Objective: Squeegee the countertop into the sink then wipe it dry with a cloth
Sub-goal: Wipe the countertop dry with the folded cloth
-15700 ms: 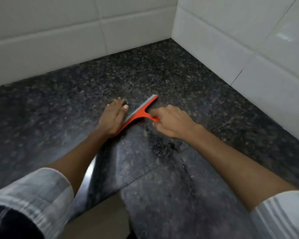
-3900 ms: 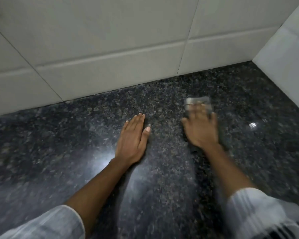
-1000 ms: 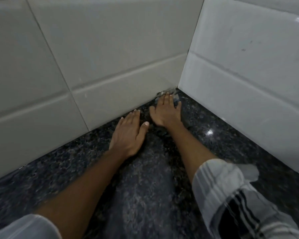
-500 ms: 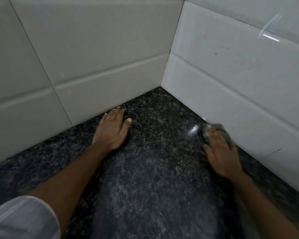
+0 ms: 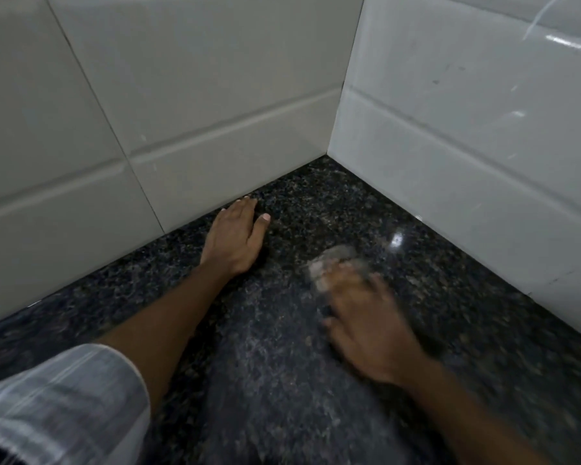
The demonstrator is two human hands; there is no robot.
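Observation:
The dark speckled granite countertop (image 5: 332, 203) runs into a tiled corner. My left hand (image 5: 233, 238) lies flat and empty on it, fingers together, close to the back wall. My right hand (image 5: 366, 313) is blurred with motion and presses down on a small grey cloth (image 5: 336, 260), whose edge sticks out past my fingertips. The cloth lies mostly hidden under that hand. The squeegee and the sink are out of view.
White tiled walls (image 5: 198, 105) stand behind the counter and along its right side (image 5: 467, 146), meeting in a corner at upper centre. A bright light reflection (image 5: 396, 239) shows on the counter near the right wall.
My right hand has slid the cloth from beside the right wall toward me and leftward, into the middle of the counter. My left hand stays flat near the back wall.

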